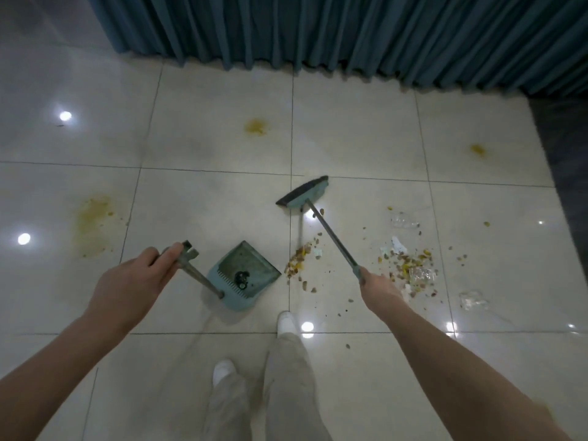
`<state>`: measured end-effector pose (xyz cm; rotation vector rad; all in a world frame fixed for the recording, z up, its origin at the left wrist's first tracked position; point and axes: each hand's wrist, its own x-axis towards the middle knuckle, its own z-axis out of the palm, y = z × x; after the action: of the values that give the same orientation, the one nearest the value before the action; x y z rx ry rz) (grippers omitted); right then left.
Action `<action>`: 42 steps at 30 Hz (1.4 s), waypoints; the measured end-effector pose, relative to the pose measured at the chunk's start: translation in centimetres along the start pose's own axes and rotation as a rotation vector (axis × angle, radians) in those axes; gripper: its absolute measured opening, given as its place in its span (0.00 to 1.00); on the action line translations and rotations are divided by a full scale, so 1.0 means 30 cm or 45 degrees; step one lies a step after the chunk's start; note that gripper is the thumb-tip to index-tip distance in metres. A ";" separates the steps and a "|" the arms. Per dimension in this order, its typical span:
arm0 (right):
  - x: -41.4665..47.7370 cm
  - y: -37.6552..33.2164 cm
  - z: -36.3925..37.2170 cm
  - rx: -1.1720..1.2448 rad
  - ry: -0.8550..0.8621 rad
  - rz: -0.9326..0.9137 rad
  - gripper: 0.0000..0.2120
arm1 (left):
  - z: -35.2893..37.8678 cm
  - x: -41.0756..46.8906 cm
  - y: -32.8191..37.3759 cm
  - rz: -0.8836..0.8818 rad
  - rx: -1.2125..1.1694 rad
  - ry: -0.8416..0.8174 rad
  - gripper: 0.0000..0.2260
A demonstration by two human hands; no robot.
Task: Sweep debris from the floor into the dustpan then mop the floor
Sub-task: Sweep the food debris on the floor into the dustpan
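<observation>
Fingers (168, 254) of the left hand (136, 278) are curled round the top of the long grey pole (197, 275) of the blue-green plastic dustpan (245, 275). The pan sits on the shiny pale tile floor (206, 202), just in front of the person's feet. Fingers (366, 276) of the right hand (378, 286) are wrapped round the thin grey stick of the blue-green broom with dark bristles (302, 194). Its head is out past the mess, well apart from the pan.

A small heap of brown and yellow crumbs (299, 262) lies just beside the pan's right corner. A bigger spread-out heap (410, 265) lies further right, near the right hand. One dark lump (241, 278) is in the pan.

A hard pull could flick crumbs past the pan or under its edge, I think, because the pan is held only from the top of its pole and may slide. The clear crinkly bits (404, 221) are hard to see and could get left behind. Bristles dragged through a yellow stain (256, 127) would smear it; those look like a job for the mop, which is not in view.

Count: one broom, one dustpan, two heaps, three clear bits as far as I can tell, three yellow stains, two white shoes (288, 319), and one dark blue-green curtain (350, 33) along the far side
</observation>
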<state>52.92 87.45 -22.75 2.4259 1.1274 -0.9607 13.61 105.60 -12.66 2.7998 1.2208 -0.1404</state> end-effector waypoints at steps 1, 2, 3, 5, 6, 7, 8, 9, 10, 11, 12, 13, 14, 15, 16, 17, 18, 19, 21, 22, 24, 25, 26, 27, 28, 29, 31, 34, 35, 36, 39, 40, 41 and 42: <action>-0.058 0.016 0.042 0.033 -0.014 0.043 0.15 | -0.001 -0.006 -0.002 0.015 -0.005 0.011 0.19; -0.120 0.028 0.088 0.071 -0.034 0.091 0.15 | -0.001 -0.015 -0.005 0.035 -0.011 0.030 0.18; -0.186 0.038 0.138 0.108 -0.055 0.135 0.16 | -0.001 -0.026 -0.009 0.055 -0.018 0.055 0.16; -0.329 0.061 0.244 0.169 -0.085 0.198 0.15 | -0.002 -0.050 -0.012 0.094 -0.047 0.068 0.12; -0.402 0.072 0.299 0.193 -0.088 0.218 0.15 | -0.004 -0.065 -0.012 0.112 -0.061 0.057 0.14; -0.477 0.082 0.353 0.210 -0.089 0.234 0.15 | -0.006 -0.083 -0.014 0.137 -0.071 0.049 0.16; -0.548 0.088 0.402 0.218 -0.091 0.249 0.16 | -0.008 -0.099 -0.016 0.162 -0.077 0.045 0.17; -0.613 0.091 0.447 0.220 -0.095 0.261 0.16 | -0.009 -0.116 -0.019 0.187 -0.080 0.040 0.18; -0.669 0.092 0.483 0.224 -0.096 0.273 0.17 | -0.010 -0.130 -0.022 0.204 -0.080 0.033 0.18; -0.712 0.090 0.508 0.230 -0.093 0.287 0.17 | -0.010 -0.143 -0.026 0.219 -0.081 0.030 0.18; -0.743 0.088 0.518 0.236 -0.082 0.300 0.17 | -0.012 -0.156 -0.027 0.225 -0.079 0.026 0.17; -0.763 0.085 0.515 0.243 -0.059 0.309 0.17 | -0.017 -0.170 -0.028 0.227 -0.080 0.018 0.16; -0.773 0.082 0.502 0.261 -0.023 0.313 0.16 | -0.022 -0.183 -0.028 0.229 -0.086 0.008 0.16; -0.777 0.078 0.483 0.294 0.021 0.315 0.16 | -0.029 -0.195 -0.031 0.234 -0.092 0.002 0.16; -0.777 0.074 0.459 0.331 0.062 0.315 0.16 | -0.035 -0.204 -0.035 0.243 -0.094 -0.001 0.16; -0.773 0.068 0.433 0.360 0.093 0.315 0.16 | -0.043 -0.211 -0.041 0.256 -0.090 -0.002 0.16; -0.766 0.062 0.408 0.378 0.115 0.312 0.16 | -0.052 -0.215 -0.048 0.270 -0.082 -0.003 0.16; -0.757 0.056 0.382 0.387 0.131 0.307 0.16 | -0.062 -0.217 -0.057 0.278 -0.073 -0.006 0.16; -0.734 0.046 0.328 0.402 0.162 0.289 0.17 | -0.082 -0.205 -0.076 0.290 -0.059 0.001 0.16; -0.719 0.043 0.300 0.413 0.180 0.283 0.17 | -0.095 -0.191 -0.085 0.300 -0.049 0.012 0.16; -0.684 0.039 0.240 0.452 0.212 0.292 0.17 | -0.128 -0.148 -0.100 0.322 -0.034 0.039 0.16; -0.662 0.041 0.209 0.473 0.227 0.301 0.17 | -0.148 -0.121 -0.104 0.332 -0.032 0.050 0.16; -0.635 0.048 0.179 0.488 0.244 0.308 0.17 | -0.166 -0.091 -0.104 0.341 -0.026 0.055 0.15; -0.605 0.058 0.149 0.497 0.260 0.315 0.17 | -0.182 -0.057 -0.099 0.352 -0.014 0.054 0.15; -0.572 0.071 0.118 0.504 0.273 0.323 0.18 | -0.198 -0.020 -0.089 0.364 0.000 0.045 0.15; -0.536 0.088 0.087 0.513 0.284 0.333 0.18 | -0.213 0.023 -0.074 0.381 0.015 0.029 0.15; -0.453 0.134 0.019 0.536 0.300 0.352 0.19 | -0.237 0.120 -0.032 0.437 0.051 -0.002 0.15; -0.289 0.227 -0.082 0.554 0.293 0.386 0.17 | -0.246 0.274 0.048 0.490 0.068 -0.020 0.16; -0.227 0.263 -0.116 0.567 0.288 0.399 0.16 | -0.243 0.331 0.076 0.495 0.054 -0.022 0.15; -0.166 0.298 -0.149 0.584 0.284 0.415 0.16 | -0.237 0.392 0.103 0.504 0.040 -0.019 0.15; 0.008 0.400 -0.224 0.607 0.276 0.452 0.15 | -0.212 0.585 0.177 0.545 0.011 0.004 0.17; 0.056 0.426 -0.245 0.613 0.273 0.472 0.15 | -0.204 0.646 0.199 0.554 0.009 0.014 0.18; 0.100 0.447 -0.261 0.611 0.265 0.492 0.15 | -0.199 0.703 0.219 0.555 0.010 0.012 0.18; 0.139 0.463 -0.272 0.602 0.252 0.504 0.15 | -0.194 0.756 0.239 0.554 0.019 0.002 0.17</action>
<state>69.10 84.99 -19.76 3.0177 0.4626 -0.9505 34.54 117.86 -9.25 2.9946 0.5866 -0.1156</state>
